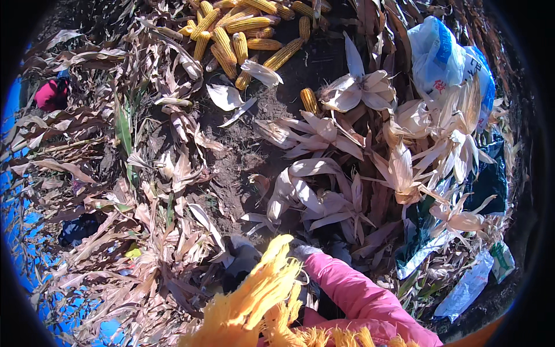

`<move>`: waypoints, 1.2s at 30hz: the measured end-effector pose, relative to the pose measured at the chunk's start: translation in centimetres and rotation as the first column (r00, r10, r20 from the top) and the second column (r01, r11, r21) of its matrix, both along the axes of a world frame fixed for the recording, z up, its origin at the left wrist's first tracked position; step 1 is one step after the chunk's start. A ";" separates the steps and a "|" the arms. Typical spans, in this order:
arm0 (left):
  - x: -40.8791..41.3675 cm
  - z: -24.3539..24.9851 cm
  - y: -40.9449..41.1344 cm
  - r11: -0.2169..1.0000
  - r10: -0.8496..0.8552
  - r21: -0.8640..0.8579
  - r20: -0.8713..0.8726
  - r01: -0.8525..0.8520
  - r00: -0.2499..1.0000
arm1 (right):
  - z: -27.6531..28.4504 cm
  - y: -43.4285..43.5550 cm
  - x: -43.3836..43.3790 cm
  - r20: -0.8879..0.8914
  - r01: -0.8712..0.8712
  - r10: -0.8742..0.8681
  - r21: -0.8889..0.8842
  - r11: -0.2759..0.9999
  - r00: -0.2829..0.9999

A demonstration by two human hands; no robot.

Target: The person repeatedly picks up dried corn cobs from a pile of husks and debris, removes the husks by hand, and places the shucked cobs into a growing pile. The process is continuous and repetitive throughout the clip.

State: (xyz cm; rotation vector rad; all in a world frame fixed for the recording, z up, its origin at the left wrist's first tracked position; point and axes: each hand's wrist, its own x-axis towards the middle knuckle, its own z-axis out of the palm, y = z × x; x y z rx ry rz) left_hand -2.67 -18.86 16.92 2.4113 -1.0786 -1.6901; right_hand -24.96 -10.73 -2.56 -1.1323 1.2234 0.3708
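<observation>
A pink padded sleeve (347, 282) comes up from the lower right. At its end a bit of my right hand (305, 250), which looks covered in grey, shows; the fingers are hidden by a yellow fringe (260, 290). Whether it holds anything does not show. My left hand is out of view. Close by lies a dark grey object (243, 258), perhaps a shoe or glove. Dry corn husks (321, 199) lie just beyond the sleeve. Farther off, husked corn cobs (243, 34) form a loose pile, and a single cob (309, 100) lies nearer.
Dry husks and stalks (173, 243) cover the ground at the left. A white and blue plastic bag (438, 60) lies at the upper right, above a dark green plastic sheet (488, 182). A white wrapper (466, 286) is at the lower right. A pink-red object (51, 95) sits at the far left.
</observation>
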 end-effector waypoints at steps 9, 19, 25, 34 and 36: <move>-0.5 -4.4 -12.8 0.985 0.019 -0.167 -0.148 -0.044 0.989 | -7.1 -2.1 -1.9 0.048 0.587 -0.594 -0.228 0.776 0.803; -0.4 -12.5 -23.8 0.971 -0.030 -0.229 -0.388 -0.065 0.921 | -7.9 -37.2 7.7 0.001 0.320 -0.383 -0.549 0.772 0.924; 2.8 -13.6 -26.5 0.971 -0.081 -0.237 -0.443 -0.029 0.893 | -10.8 -60.0 21.9 0.176 0.233 -0.158 -0.830 0.507 0.972; 7.2 -11.9 -32.6 0.973 -0.186 -0.216 -0.549 0.077 0.815 | -17.3 -74.6 34.5 0.099 0.191 -0.260 -0.914 0.358 0.960; 8.1 -12.4 -32.7 0.981 -0.134 -0.195 -0.615 0.016 0.777 | -17.6 -76.6 36.5 -0.039 0.074 -0.252 -0.903 0.423 0.967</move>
